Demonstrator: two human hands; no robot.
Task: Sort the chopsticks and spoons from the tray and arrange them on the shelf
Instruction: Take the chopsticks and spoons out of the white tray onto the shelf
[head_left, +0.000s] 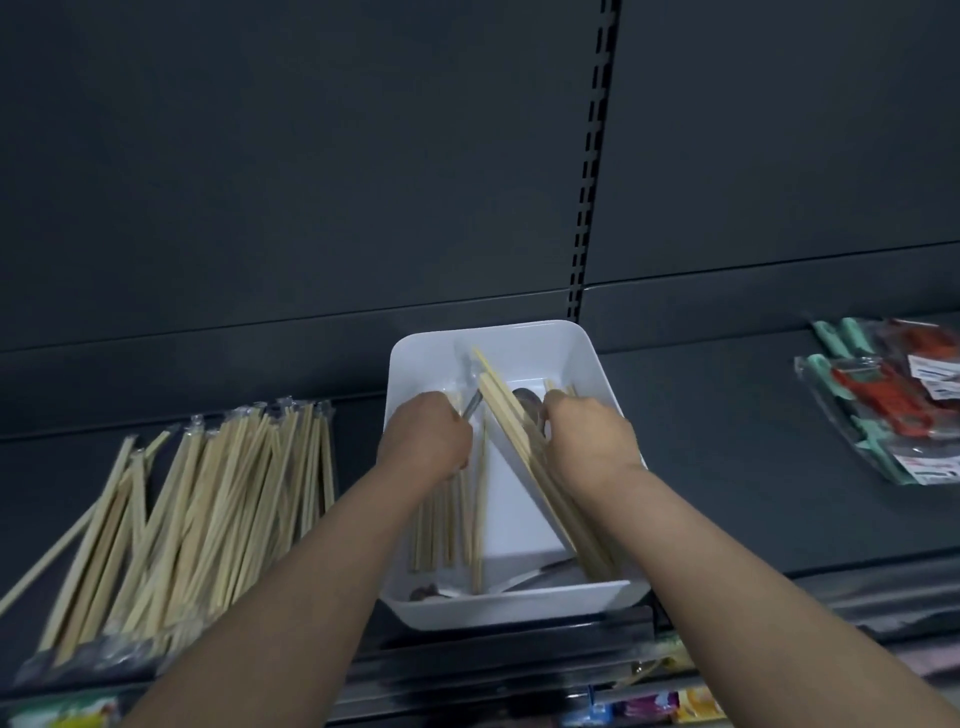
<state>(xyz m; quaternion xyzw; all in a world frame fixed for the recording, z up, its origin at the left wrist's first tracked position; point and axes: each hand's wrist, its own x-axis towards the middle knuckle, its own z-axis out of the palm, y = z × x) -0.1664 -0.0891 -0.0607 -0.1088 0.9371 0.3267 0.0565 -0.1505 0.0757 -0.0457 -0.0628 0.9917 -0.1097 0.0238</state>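
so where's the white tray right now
The white tray sits mid-frame in the head view on the dark shelf, right of the chopstick pile.

White tray (519, 605) on dark shelf (717, 467) holds pale chopsticks (501, 402) and spoons (527, 404); wrapped chopsticks (223, 509) lie leftward.

One wide-angle view, worn on the person's head, looks forward and down along both forearms onto the dark shelf (727, 467). It sits close: the white tray (519, 340) takes the lower middle, with the left hand (423, 436) and right hand (587, 436) inside it. The back panel (311, 182) fills the upper half, its lines bowed by the lens.
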